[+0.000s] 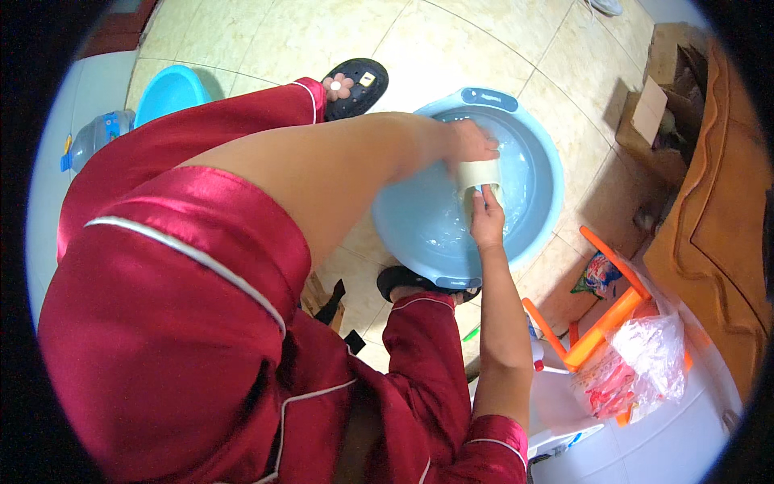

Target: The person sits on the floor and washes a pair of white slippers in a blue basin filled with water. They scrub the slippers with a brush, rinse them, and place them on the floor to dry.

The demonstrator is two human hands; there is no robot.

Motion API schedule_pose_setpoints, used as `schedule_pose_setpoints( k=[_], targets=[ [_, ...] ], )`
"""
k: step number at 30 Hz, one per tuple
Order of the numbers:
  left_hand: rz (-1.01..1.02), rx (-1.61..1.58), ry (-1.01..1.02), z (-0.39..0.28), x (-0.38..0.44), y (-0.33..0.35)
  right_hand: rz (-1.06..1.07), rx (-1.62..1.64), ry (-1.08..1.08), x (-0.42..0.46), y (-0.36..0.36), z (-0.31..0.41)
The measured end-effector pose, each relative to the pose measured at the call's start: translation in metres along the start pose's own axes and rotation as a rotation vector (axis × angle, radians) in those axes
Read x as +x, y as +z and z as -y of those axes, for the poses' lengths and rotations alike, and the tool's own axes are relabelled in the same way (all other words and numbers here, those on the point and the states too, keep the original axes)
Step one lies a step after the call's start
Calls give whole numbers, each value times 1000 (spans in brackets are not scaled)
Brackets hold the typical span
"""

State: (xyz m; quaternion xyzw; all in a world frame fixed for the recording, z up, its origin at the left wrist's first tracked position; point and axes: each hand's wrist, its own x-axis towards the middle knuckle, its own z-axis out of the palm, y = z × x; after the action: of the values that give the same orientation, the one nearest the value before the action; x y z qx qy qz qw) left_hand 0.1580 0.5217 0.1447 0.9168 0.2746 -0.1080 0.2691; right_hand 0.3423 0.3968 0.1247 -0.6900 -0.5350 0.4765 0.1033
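A light blue plastic basin [553, 199] with water in it stands on the tiled floor. Over the water, a cream-coloured, hollow, cylinder-like object [481, 173] is held by my left hand [474, 142] at its far end. My right hand [488, 221] is at the near opening, its fingertips at or just inside the rim. Something small and light blue shows between these fingers; whether it is a held thing or the basin behind cannot be told. Part of the left hand's fingers is hidden behind the object.
Black clogs [357, 88] are on my feet, either side of the basin. A bright blue basin [169, 94] and clear plastic bottle [100, 142] are at left. Cardboard boxes [650, 112], an orange plastic frame [608, 327] and plastic bags [653, 351] lie to the right.
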Motion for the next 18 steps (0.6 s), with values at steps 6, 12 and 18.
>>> schedule_pose_setpoints(
  k=[6, 12, 18],
  targets=[
    [-91, 160, -13, 2, -1, 19, 249, -785, 7, -61, -70, 59],
    [-125, 68, -35, 3, 0, 22, 314, -998, 67, -104, -103, 38],
    [-154, 86, -4, 3, 3, 27, 225, -1029, 76, -105, -88, 35]
  ],
)
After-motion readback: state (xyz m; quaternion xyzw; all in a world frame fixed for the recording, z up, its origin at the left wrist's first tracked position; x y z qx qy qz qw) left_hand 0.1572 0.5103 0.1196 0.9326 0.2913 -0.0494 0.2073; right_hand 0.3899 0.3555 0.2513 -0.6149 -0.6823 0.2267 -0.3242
